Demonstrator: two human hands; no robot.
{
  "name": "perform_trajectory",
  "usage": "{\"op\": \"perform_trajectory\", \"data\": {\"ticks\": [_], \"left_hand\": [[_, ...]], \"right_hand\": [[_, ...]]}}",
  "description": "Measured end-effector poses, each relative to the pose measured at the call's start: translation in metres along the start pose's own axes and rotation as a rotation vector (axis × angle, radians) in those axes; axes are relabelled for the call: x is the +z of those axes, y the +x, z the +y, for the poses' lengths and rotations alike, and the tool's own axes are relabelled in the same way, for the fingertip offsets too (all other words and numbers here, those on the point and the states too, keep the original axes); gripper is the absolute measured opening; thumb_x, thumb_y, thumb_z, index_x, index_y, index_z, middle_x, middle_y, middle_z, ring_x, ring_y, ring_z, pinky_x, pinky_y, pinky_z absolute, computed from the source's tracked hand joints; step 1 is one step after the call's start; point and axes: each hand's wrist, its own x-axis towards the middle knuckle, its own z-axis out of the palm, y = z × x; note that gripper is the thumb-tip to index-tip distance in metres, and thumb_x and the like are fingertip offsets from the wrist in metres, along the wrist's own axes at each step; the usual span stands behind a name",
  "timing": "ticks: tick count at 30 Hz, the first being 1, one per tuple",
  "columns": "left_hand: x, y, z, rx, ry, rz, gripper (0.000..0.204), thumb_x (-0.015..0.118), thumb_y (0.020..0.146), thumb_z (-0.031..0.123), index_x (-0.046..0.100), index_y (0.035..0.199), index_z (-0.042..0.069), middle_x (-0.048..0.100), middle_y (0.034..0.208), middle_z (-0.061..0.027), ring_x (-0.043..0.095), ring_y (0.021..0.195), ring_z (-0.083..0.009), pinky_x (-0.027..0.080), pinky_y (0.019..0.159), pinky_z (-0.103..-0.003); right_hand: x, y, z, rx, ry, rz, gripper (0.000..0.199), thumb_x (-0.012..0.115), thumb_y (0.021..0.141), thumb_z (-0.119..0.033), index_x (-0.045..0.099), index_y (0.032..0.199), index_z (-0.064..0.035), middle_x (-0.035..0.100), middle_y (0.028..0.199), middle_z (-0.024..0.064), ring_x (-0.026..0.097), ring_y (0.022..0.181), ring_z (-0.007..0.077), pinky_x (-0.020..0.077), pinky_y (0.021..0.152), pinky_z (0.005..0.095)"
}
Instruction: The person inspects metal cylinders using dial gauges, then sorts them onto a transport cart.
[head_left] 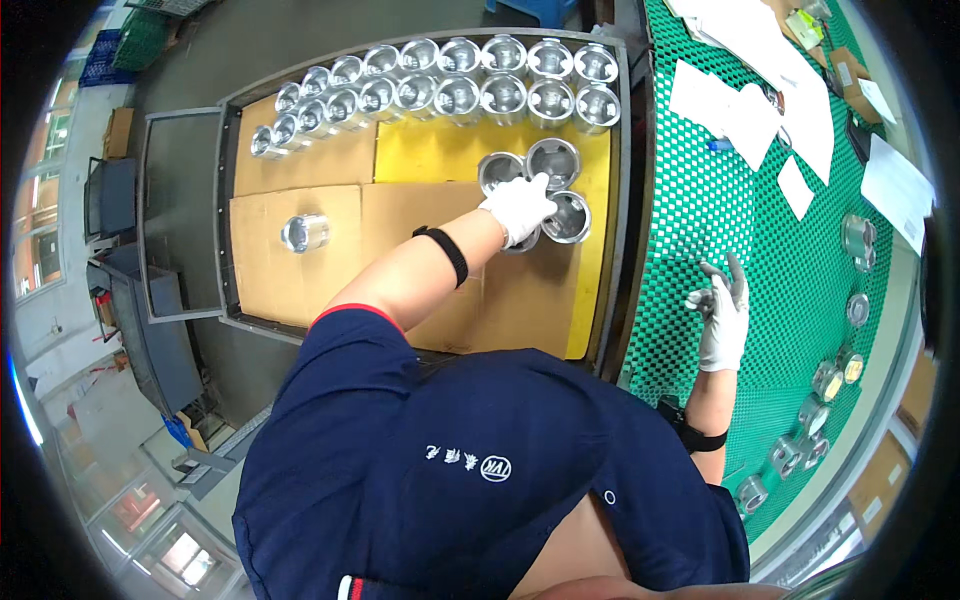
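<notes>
My left hand (520, 208), in a white glove, reaches across a shallow tray (627, 150) and closes over a shiny metal cylinder (524, 243) that it mostly hides. Three like cylinders stand tight around it: one (500, 170) to the back left, one (553, 160) behind, one (570, 217) to the right. My right hand (722, 315), also gloved, hovers over the green mesh mat (700, 200) with its fingers spread; nothing is clearly held in it.
Two rows of metal cylinders (460, 85) line the tray's far edge, and a single one (305, 232) stands on cardboard (290, 280) to the left. A yellow sheet (430, 150) lies beneath. White papers (760, 90) and several small metal parts (825, 380) lie on the mat.
</notes>
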Motion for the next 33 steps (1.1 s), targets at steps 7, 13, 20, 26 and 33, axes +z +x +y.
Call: {"op": "perform_trajectory", "data": {"ticks": [7, 13, 20, 26, 33], "left_hand": [[-0.006, -0.128, -0.040, -0.020, 0.177, -0.038, 0.029, 0.053, 0.085, 0.020, 0.062, 0.112, 0.016, 0.050, 0.118, -0.0237, 0.058, 0.103, -0.0380, 0.047, 0.091, -0.043], [-0.001, -0.226, -0.082, -0.141, 0.085, -0.061, 0.038, 0.060, 0.078, 0.020, 0.062, 0.115, 0.014, 0.056, 0.114, -0.0239, 0.057, 0.105, -0.0380, 0.046, 0.094, -0.042], [0.013, -0.260, -0.123, -0.025, 0.068, -0.072, 0.034, 0.061, 0.075, 0.017, 0.065, 0.109, 0.010, 0.063, 0.110, -0.0204, 0.060, 0.101, -0.0365, 0.048, 0.090, -0.041], [0.010, -0.247, -0.112, 0.115, 0.195, -0.027, 0.036, 0.069, 0.072, 0.020, 0.066, 0.105, 0.007, 0.062, 0.110, -0.0191, 0.059, 0.102, -0.0373, 0.047, 0.090, -0.041], [0.024, -0.215, 0.029, 0.596, 0.402, -0.041, 0.030, 0.071, 0.071, 0.018, 0.068, 0.099, 0.008, 0.061, 0.108, -0.0237, 0.059, 0.099, -0.0384, 0.048, 0.090, -0.041]], "right_hand": [[0.021, -0.056, -0.017, -0.089, 0.005, -0.050, 0.058, 0.054, 0.094, -0.019, 0.029, 0.143, -0.0003, 0.059, 0.115, 0.0167, 0.061, 0.068, 0.0118, 0.0535, 0.064, 0.0257], [0.039, -0.142, -0.025, -0.193, -0.054, -0.029, 0.054, 0.051, 0.095, -0.018, 0.031, 0.142, -0.0006, 0.060, 0.114, 0.0149, 0.060, 0.070, 0.0108, 0.0529, 0.065, 0.0248], [0.043, -0.275, -0.010, -0.189, 0.048, 0.135, 0.053, 0.054, 0.093, -0.010, 0.034, 0.141, -0.0001, 0.060, 0.113, 0.0162, 0.061, 0.071, 0.0128, 0.0539, 0.065, 0.0275], [0.031, -0.391, 0.032, -0.067, 0.285, 0.259, 0.057, 0.056, 0.090, -0.005, 0.032, 0.142, -0.0026, 0.056, 0.111, 0.0138, 0.061, 0.075, 0.0149, 0.0551, 0.067, 0.0288], [0.011, -0.525, 0.086, -0.008, 0.409, 0.568, 0.054, 0.056, 0.091, -0.004, 0.033, 0.140, 0.0013, 0.057, 0.107, 0.0119, 0.060, 0.074, 0.0127, 0.0551, 0.067, 0.0267]]}}
